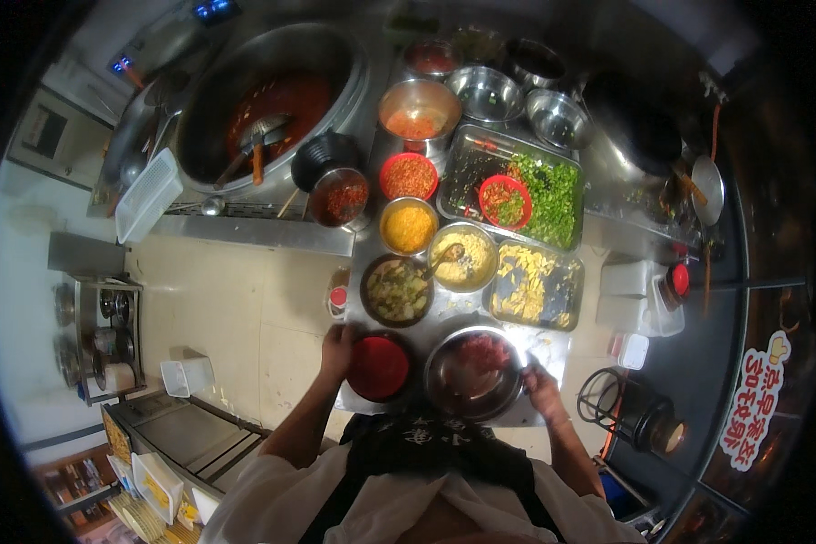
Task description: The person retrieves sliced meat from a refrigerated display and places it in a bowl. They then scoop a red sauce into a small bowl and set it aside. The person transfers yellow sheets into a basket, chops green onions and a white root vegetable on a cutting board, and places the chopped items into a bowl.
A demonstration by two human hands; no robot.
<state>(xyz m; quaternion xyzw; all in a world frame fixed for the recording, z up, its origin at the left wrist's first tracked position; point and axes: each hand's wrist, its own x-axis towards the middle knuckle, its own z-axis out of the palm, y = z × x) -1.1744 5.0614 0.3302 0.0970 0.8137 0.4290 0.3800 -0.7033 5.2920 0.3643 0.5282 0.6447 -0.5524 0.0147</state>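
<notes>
My left hand (337, 350) is closed at the table's left edge, beside a round red bowl (378, 368); its fingertips are partly hidden, and what they grip does not show. On the right, my right hand (540, 385) is closed at the rim of a wide metal bowl (458, 388). Raw red meat (483, 353) lies in that bowl, toward its far side. Just beyond the red bowl stands a dark bowl of pale green chopped vegetables (397, 290). Glare whitens the table (444, 317) near my right hand.
Further back are a bowl of minced garlic (462, 257) with a spoon, a tray of yellowish slices (528, 283), an orange-yellow bowl (408, 227) and a tray with chopped greens (553, 195). A large pot of red broth (286, 100) stands far left. A black stool (630, 408) is right.
</notes>
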